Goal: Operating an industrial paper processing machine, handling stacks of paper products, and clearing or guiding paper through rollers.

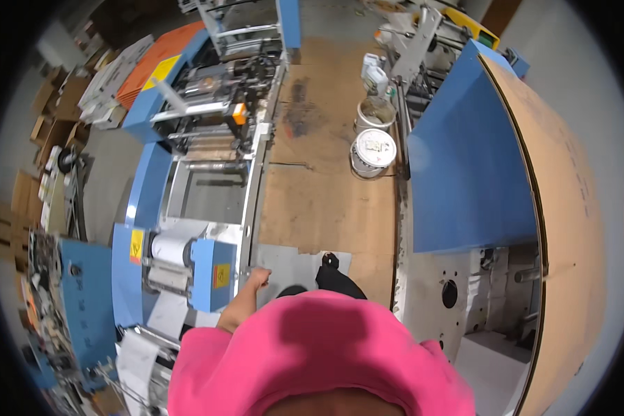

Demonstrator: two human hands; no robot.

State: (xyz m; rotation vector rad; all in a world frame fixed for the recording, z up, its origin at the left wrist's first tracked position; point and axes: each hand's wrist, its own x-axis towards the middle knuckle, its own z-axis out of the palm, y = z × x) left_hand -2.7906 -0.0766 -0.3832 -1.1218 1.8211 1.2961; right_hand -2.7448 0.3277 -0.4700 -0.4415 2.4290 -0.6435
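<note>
My left hand [259,278] hangs low beside the metal side rail of a blue machine, its fingers curled in with nothing showing in them. Closest to it is a blue end housing [211,275] with a yellow warning label. White paper [173,243] runs over rollers between the blue housings and down toward the lower left. My right hand is out of sight, and my pink shirt fills the lower middle. A dark shoe [330,261] of mine stands on the floor at the edge of a grey patch.
A brown board walkway [326,201] stretches ahead between two machines. On its right side stand a lidded white bucket [374,151], an open bucket [376,112] and white jugs [374,75]. A large blue panel [468,159] rises at right. Cardboard boxes [61,104] lie at far left.
</note>
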